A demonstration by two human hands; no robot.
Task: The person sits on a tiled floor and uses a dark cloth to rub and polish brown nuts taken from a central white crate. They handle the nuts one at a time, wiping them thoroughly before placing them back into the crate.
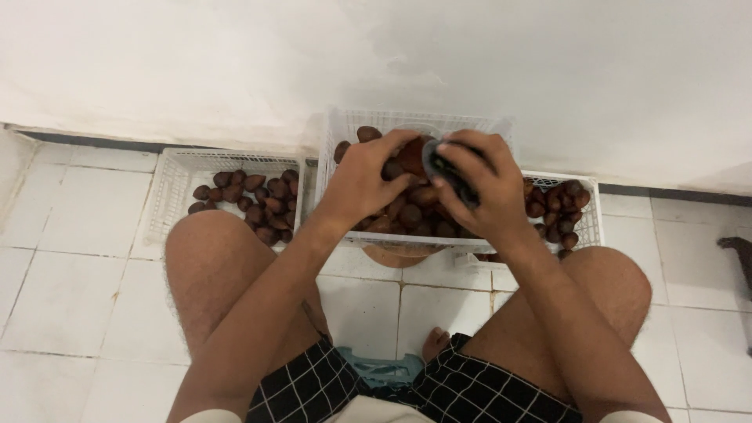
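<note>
Fingers (389, 149) of the left hand (362, 182) curl around a reddish-brown, scaly-skinned oval fruit (411, 154), pinching it from the left side above the middle basket. Those of the right hand (479, 188) are pressed together around a small dark brush-like tool (450, 174), whose end lies against the held fruit; what kind of tool it is cannot be told exactly.

Both hands hover over a white plastic lattice basket (342, 129) heaped with more of the same brown fruits (415, 211), so the hands hide much of its load. To its left stands a second white lattice basket (176, 168), holding a smaller pile of brown fruits (254, 200) gathered toward its right end. To the right, a third white lattice basket (591, 223) holds another batch of fruits (560, 207), partly hidden by the right wrist.

All three baskets sit on a white tiled floor (86, 227) against a white wall (196, 63). The person's bare knees flank the middle basket, and black shorts with a white grid pattern (313, 388) show at the bottom. A dark object (736, 251) lies at the far right edge, too cut off to identify.
</note>
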